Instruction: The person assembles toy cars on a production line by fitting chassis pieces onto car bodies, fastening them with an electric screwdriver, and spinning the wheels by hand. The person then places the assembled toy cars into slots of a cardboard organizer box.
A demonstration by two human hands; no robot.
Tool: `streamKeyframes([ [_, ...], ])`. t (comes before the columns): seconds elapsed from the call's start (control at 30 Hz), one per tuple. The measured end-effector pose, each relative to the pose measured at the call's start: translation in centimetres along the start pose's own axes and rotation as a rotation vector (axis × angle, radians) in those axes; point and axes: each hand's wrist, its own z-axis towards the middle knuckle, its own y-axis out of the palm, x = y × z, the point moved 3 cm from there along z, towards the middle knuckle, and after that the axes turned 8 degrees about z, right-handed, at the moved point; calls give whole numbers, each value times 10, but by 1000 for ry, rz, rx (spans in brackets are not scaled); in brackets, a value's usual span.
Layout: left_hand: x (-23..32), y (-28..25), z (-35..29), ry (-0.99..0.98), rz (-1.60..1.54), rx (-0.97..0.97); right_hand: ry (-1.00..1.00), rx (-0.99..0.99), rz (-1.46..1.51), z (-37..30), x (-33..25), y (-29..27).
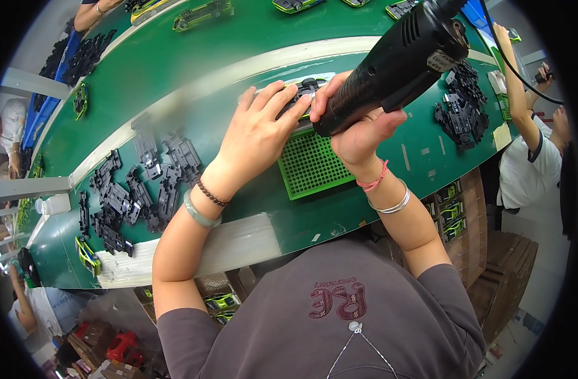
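My right hand (365, 132) is wrapped round a black electric screwdriver (393, 63), tilted with its lower end toward the far middle of the bench. A cord leads from its upper end. My left hand (254, 136) lies with fingers bent over a small toy car (307, 87), which is upside down with its black underside up and a bright green edge showing. The screwdriver's tip is hidden behind my fingers. Just on the near side of the car and partly under my right wrist sits a green perforated tray (311, 165).
A pile of black plastic car chassis (134, 189) lies left, another pile (463, 107) right. A green toy car (87, 256) sits at the near left edge. More cars (204, 14) stand on the far green belt. Cardboard boxes (500, 268) stand low right. Other people (523, 145) work around.
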Motion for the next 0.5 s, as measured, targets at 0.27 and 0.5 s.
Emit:
streamKeyframes([
  [0.27, -1, 0, 0, 4, 5, -15, 10, -49, -71, -1, 1, 2],
  [0.5, -2, -1, 0, 2, -2, -31, 87, -74, -133, 0, -1, 11],
])
